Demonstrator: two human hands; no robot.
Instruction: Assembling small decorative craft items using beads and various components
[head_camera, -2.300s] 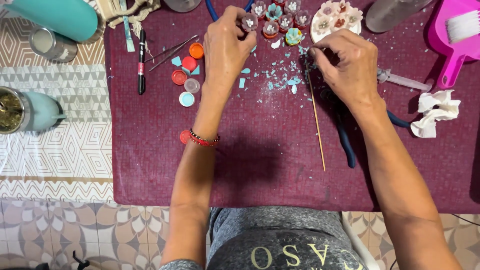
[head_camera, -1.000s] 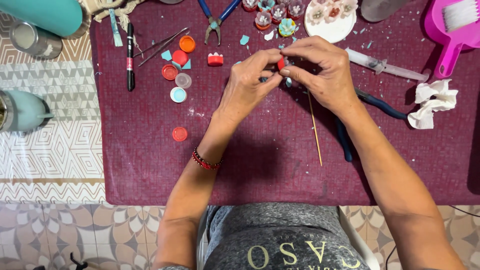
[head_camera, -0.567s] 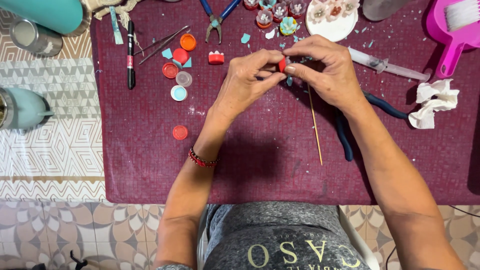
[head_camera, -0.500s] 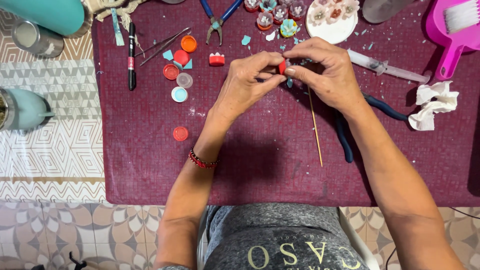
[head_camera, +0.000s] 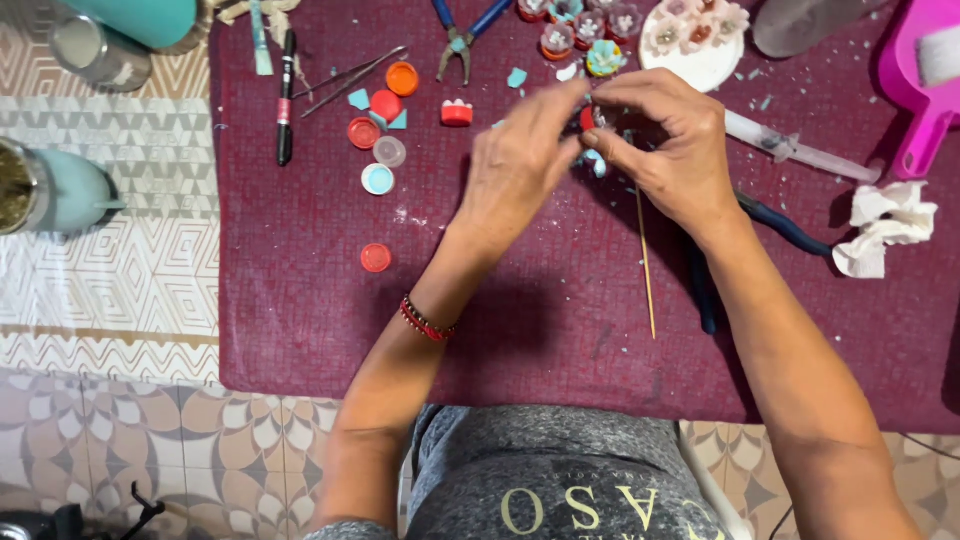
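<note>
Pinching a small red cap, axis unclear, both hands' fingers meet.

A: Where is the camera sitting?

B: It is riding on the person's head, looking almost straight down and slightly forward at the maroon mat.

A: How near is it looking?

B: At arm's length: the left hand and right hand are filling the upper middle of the frame, the lap is showing at the bottom edge.

A: Is any second view sharing this?

B: No, only this one.

Bare forearms, red beaded bracelet on left wrist, grey lettered shirt
</note>
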